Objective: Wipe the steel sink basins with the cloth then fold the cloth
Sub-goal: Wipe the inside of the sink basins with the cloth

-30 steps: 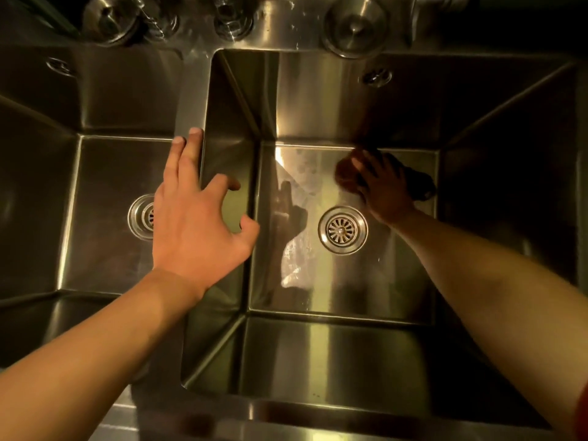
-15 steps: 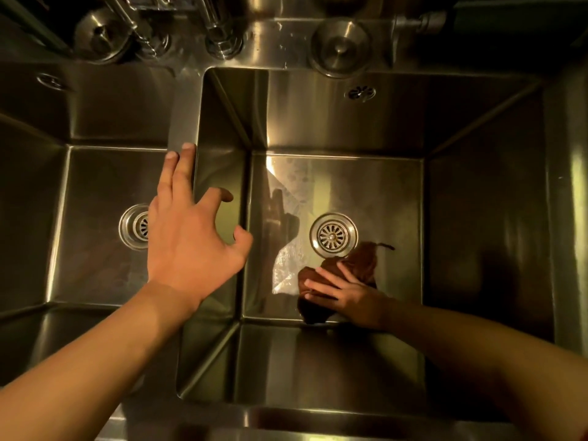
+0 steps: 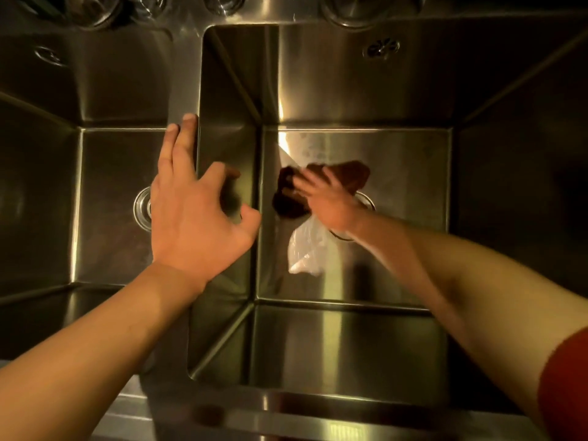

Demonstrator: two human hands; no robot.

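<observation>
Moved up past the drain, right hand (image 3: 331, 202) presses flat on cloth (image 3: 318, 189) beneath its fingers.

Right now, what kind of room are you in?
Probably a kitchen, maybe a working one. There is a deep steel double sink, a drain in the right basin, and tap fittings along the back. The right hand presses a dark cloth on the basin floor.
</observation>
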